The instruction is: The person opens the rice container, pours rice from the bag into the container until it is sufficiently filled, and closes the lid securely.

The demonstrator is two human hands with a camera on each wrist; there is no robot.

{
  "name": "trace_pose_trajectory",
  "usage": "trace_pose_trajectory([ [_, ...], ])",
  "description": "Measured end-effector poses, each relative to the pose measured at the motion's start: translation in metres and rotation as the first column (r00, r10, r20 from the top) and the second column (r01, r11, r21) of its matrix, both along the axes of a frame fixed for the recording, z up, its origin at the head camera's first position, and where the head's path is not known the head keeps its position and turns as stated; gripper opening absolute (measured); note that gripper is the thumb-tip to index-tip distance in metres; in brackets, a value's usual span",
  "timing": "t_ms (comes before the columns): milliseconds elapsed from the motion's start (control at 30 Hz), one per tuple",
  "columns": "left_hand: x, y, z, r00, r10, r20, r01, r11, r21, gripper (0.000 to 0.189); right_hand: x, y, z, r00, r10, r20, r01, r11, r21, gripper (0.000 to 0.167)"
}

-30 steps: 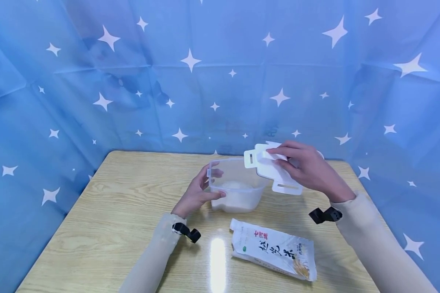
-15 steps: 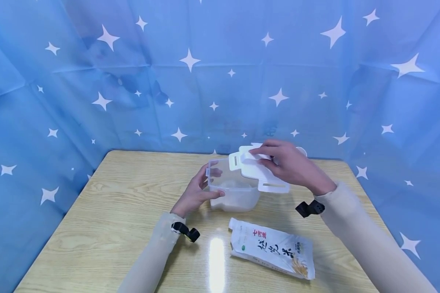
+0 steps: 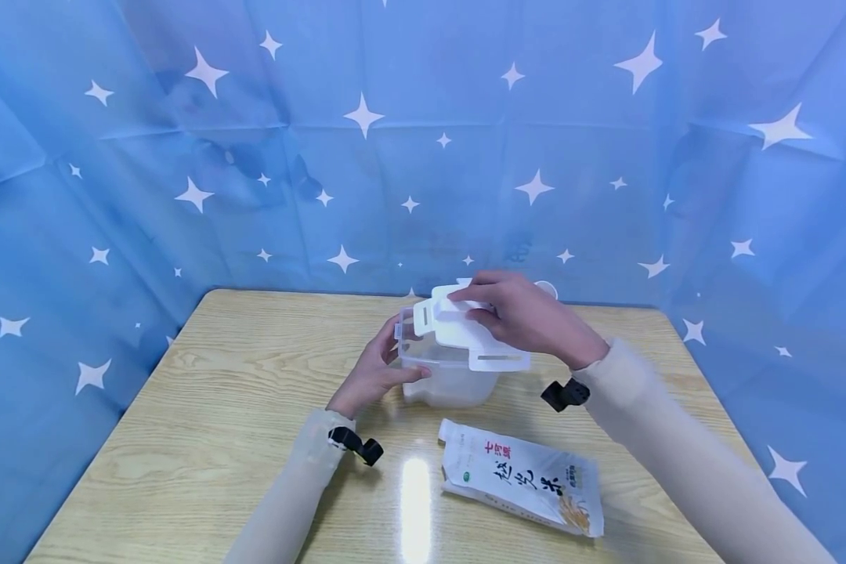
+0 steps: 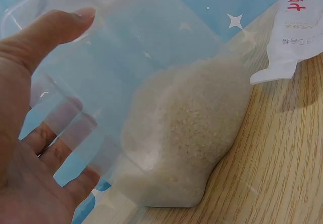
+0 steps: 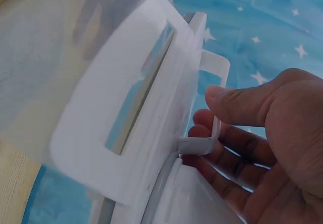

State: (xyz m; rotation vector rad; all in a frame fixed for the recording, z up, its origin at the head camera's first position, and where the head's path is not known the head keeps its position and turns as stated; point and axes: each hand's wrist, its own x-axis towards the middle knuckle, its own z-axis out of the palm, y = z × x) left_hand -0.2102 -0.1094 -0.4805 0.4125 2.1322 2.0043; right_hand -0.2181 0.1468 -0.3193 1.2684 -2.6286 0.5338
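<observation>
My left hand grips the left end of a clear plastic container, thumb on the near wall and fingers behind the far side. White rice lies in the bottom of the container, seen through its wall in the left wrist view. My right hand pinches the raised handle of a white lid with slotted side flaps. The lid hangs tilted over the container and covers part of its opening in the head view. In the right wrist view, a flap is beside the container wall.
A white printed rice bag with a spout lies on the wooden table, nearer than the container. A blue curtain with white stars hangs behind and at both sides of the table.
My right hand has carried the lid leftward, from the container's right end to over its opening. The left hand and container stay in place.
</observation>
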Motion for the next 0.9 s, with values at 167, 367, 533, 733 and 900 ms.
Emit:
trace_pose_trajectory([
  [167, 0.0, -0.001, -0.001, 1.0, -0.004, 0.002, 0.004, 1.0, 0.004, 0.089, -0.001, -0.011, -0.001, 1.0, 0.018, 0.009, -0.018, 1.0, 0.015, 0.033],
  [367, 0.001, -0.001, -0.002, 1.0, -0.005, -0.009, 0.005, 1.0, 0.004, 0.088, -0.001, -0.021, -0.002, 0.999, 0.034, -0.001, -0.034, 0.999, 0.028, 0.032],
  [533, 0.0, -0.001, -0.001, 1.0, -0.003, -0.021, 0.003, 1.0, -0.005, 0.088, 0.0, -0.027, -0.002, 0.999, 0.036, -0.007, -0.036, 0.998, 0.053, 0.032],
  [733, -0.001, -0.001, -0.001, 0.999, -0.012, -0.03, 0.012, 1.0, 0.008, 0.089, 0.0, -0.032, -0.002, 0.999, 0.036, 0.003, -0.036, 0.997, 0.068, 0.031],
  [900, -0.001, -0.001, -0.003, 1.0, -0.012, -0.021, 0.012, 1.0, 0.015, 0.089, 0.0, -0.038, -0.003, 1.0, 0.029, 0.012, -0.03, 0.996, 0.089, 0.029],
])
